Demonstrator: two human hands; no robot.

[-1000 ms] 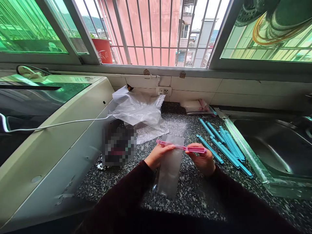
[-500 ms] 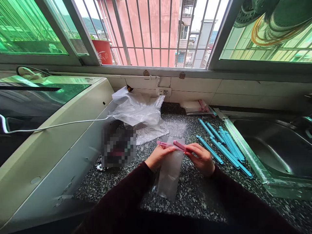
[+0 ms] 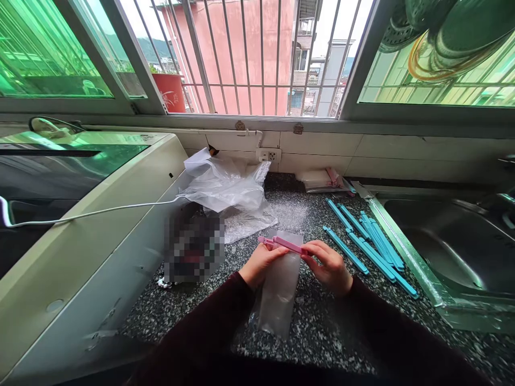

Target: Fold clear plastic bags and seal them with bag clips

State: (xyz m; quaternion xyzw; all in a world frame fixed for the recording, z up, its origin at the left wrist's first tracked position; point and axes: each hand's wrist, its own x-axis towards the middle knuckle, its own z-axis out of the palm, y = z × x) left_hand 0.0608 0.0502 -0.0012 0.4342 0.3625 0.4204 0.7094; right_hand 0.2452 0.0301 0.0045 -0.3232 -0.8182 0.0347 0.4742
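Logging left of the flat bag [image 3: 278, 300]: crumpled plastic [image 3: 229, 185], then left hand [image 3: 260, 264] pinching bag and pink clip [image 3: 288, 245]. Clip spans bag's upper end; closing it seems in hand (calls for steady pressure, I judge). Bag contents: cannot tell. Right: right hand [image 3: 328, 262] grasping clip end; blue clips [image 3: 381, 241].

From my remote station I see pale sky [image 3: 329, 24] through vertical metal bars [image 3: 262, 53] outside a grey-framed window [image 3: 402, 113], above an off-white tiled wall [image 3: 317, 145] and speckled black stone countertop [image 3: 317, 321].
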